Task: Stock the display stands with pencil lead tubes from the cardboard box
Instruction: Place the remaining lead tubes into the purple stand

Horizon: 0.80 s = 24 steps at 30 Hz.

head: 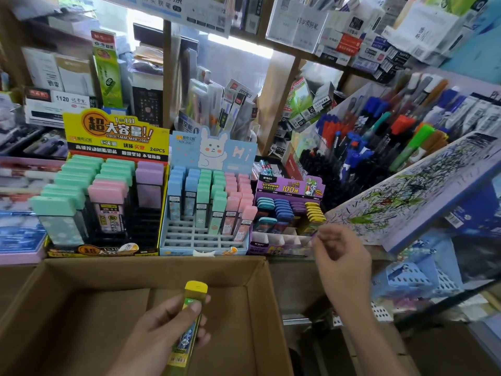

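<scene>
My left hand (165, 329) grips a yellow-capped pencil lead tube (191, 316) upright over the open cardboard box (151, 270). My right hand (343, 256) hovers with loosely curled fingers, holding nothing, just right of the small purple display stand (287, 185), whose rows hold teal, blue, purple and yellow tubes. Left of it stand a light blue rabbit display stand (206, 240) with blue, green and pink tubes, and a yellow-and-black display stand (108, 248) with larger mint, pink and purple cases. The box floor I can see holds nothing.
A scribbled test pad on a slanted purple board (423, 191) juts in at the right, close to my right hand. Behind it are trays of pens and markers (379, 137). Shelves of stationery boxes fill the back. A blue perforated basket (412, 278) sits at lower right.
</scene>
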Available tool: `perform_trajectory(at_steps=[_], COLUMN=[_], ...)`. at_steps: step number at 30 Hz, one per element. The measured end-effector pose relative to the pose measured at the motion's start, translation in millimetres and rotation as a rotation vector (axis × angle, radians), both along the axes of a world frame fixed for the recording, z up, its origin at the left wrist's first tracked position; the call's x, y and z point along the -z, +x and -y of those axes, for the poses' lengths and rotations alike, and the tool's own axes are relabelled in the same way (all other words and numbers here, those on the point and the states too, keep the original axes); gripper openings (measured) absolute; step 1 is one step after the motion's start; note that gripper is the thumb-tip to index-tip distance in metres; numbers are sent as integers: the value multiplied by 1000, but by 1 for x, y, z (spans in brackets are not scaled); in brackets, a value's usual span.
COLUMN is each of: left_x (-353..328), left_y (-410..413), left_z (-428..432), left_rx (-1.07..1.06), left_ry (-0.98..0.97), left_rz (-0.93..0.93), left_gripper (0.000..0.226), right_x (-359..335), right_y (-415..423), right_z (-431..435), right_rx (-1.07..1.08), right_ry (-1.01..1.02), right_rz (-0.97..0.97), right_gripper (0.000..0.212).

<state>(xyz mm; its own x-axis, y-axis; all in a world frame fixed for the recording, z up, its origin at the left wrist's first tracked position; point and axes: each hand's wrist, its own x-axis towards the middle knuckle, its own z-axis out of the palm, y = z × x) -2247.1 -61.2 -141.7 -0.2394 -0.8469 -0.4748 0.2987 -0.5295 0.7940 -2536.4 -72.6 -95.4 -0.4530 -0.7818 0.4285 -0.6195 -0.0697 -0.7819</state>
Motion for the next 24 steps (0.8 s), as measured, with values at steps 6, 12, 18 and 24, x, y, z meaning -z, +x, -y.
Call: perform_trajectory(at_steps=[6,12,18,24], left_x=[1,-17,-40,-72], left_y=[3,5,-4,-24], left_z=[4,11,23,37], left_rx=[-19,50,83,189], left_ry=[-84,-273,-467,-650], left_rz=[33,181,297,385], left_gripper=[28,30,33,22], right_x=[21,37,34,21], right_y=[56,101,114,116], right_z=[-24,-33,-33,-27], right_rx=[-165,-348,-518,-620], right_ry=[204,543,1150,1353], right_rz=[273,265,-90,-237], right_gripper=[22,15,42,49])
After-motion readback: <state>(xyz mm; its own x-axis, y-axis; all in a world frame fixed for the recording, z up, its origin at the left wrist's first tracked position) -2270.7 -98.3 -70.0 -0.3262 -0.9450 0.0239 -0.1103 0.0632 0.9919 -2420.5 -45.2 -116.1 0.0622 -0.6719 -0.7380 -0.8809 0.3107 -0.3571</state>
